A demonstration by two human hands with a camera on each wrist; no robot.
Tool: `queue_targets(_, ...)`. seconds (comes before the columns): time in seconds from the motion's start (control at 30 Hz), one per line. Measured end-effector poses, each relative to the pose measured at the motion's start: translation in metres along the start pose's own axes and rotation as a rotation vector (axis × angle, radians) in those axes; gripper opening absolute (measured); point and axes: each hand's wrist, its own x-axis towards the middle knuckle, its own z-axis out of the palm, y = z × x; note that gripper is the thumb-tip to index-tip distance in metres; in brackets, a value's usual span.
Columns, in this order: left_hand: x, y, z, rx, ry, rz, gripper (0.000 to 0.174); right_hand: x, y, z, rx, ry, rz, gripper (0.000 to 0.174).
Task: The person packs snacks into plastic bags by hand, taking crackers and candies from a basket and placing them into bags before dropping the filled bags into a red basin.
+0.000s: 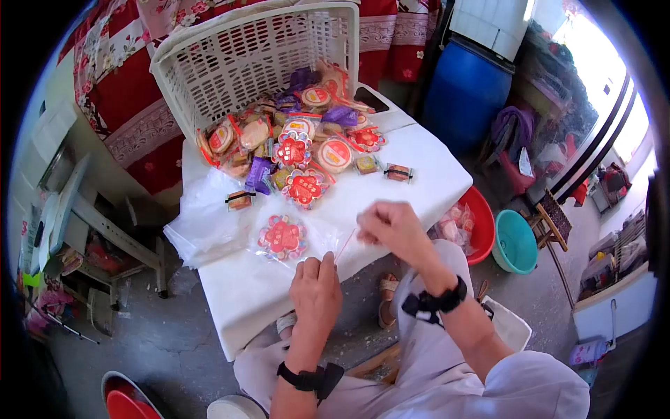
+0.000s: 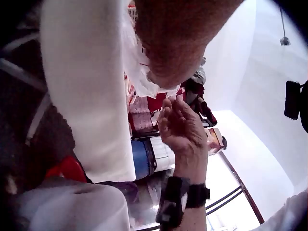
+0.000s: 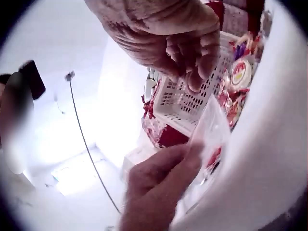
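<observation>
My left hand point(image 1: 316, 286) grips the edge of a clear plastic bag point(image 1: 317, 237) at the front of the table. Inside the bag lies a flower-shaped pack with a red label point(image 1: 282, 236). A thin red line runs along the bag's edge from my left fingers toward my right hand point(image 1: 396, 230). The right fingers are bent, their tips right at the bag's upper corner; I cannot tell whether they pinch it. In the right wrist view, the bag point(image 3: 214, 125) rises from the left hand point(image 3: 163, 178) to just below the right fingertips point(image 3: 194, 83).
A white basket point(image 1: 244, 49) lies tipped at the back, wrapped cakes point(image 1: 335, 153) spilling from it. Empty clear bags point(image 1: 209, 216) lie at the table's left. One dark-banded small pack point(image 1: 239, 200) sits beside them, another point(image 1: 398, 172) farther right. Red point(image 1: 481, 220) and teal basins point(image 1: 515, 241) stand right.
</observation>
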Motion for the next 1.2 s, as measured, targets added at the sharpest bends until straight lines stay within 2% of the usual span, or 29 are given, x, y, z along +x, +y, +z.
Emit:
queue_targets(0.03, 0.0, 0.001, 0.0, 0.006, -0.015, 0.002, 0.024, 0.018, -0.006, 0.002, -0.054, 0.079, -0.051, 0.026)
queue_targets(0.07, -0.001, 0.0, 0.001, 0.006, -0.014, 0.004, 0.024, 0.039, -0.005, 0.003, -0.241, 0.084, -0.168, 0.023)
queue_targets(0.13, -0.002, -0.002, 0.004, 0.025, -0.035, 0.007, 0.024, 0.088, 0.02, 0.021, -0.326, 0.112, -0.433, 0.022)
queue_targets(0.17, -0.003, -0.003, 0.004, 0.03, -0.031, 0.006, 0.024, 0.11, 0.028, 0.03, -0.324, 0.11, -0.438, 0.022)
queue_targets(0.23, -0.003, -0.004, 0.005, 0.033, -0.052, 0.012, 0.024, 0.141, 0.037, 0.047, -0.604, 0.06, -0.4, 0.028)
queue_targets(0.37, -0.004, -0.005, 0.006, 0.023, -0.072, 0.013, 0.023, 0.154, 0.042, 0.07, -0.827, 0.016, -0.304, 0.04)
queue_targets(0.43, -0.003, -0.004, 0.004, 0.015, -0.104, 0.02, 0.021, 0.147, 0.044, 0.077, -0.879, 0.246, -0.423, 0.046)
queue_targets(0.47, -0.002, -0.003, 0.003, 0.014, -0.106, 0.021, 0.021, 0.146, 0.043, 0.075, -0.879, 0.247, -0.42, 0.046)
queue_targets(0.53, -0.002, -0.003, 0.001, 0.027, -0.092, -0.008, 0.024, 0.142, 0.035, 0.066, -0.768, 0.119, -0.175, 0.043)
queue_targets(0.67, -0.003, -0.003, 0.001, 0.025, -0.036, -0.002, 0.025, 0.131, 0.042, 0.035, -0.699, 0.142, -0.284, 0.038)
queue_targets(0.73, -0.002, -0.003, 0.0, -0.001, -0.01, 0.031, 0.021, 0.115, 0.04, 0.008, -0.318, 0.014, -0.135, 0.03)
queue_targets(0.8, -0.003, -0.004, 0.001, -0.001, 0.011, 0.029, 0.02, 0.08, 0.037, -0.011, -0.119, 0.138, -0.286, 0.026)
queue_targets(0.93, -0.003, -0.006, 0.001, -0.001, 0.103, 0.002, 0.016, -0.014, 0.002, -0.036, 0.254, 0.153, 0.178, 0.022)
queue_targets(0.97, -0.002, -0.006, 0.001, -0.002, 0.097, 0.004, 0.016, -0.032, 0.008, -0.035, 0.257, 0.157, 0.182, 0.022)
queue_targets(1.03, 0.0, -0.007, 0.001, -0.013, 0.134, -0.018, 0.011, -0.062, 0.02, -0.03, 0.47, 0.057, 0.227, 0.015)
queue_targets(1.17, 0.002, -0.004, 0.002, -0.023, 0.131, -0.017, 0.012, -0.078, 0.035, -0.005, 0.531, 0.07, 0.166, 0.014)
queue_targets(1.2, 0.001, -0.004, 0.002, -0.03, 0.107, -0.015, 0.015, -0.075, 0.034, -0.001, 0.407, 0.059, 0.146, 0.014)
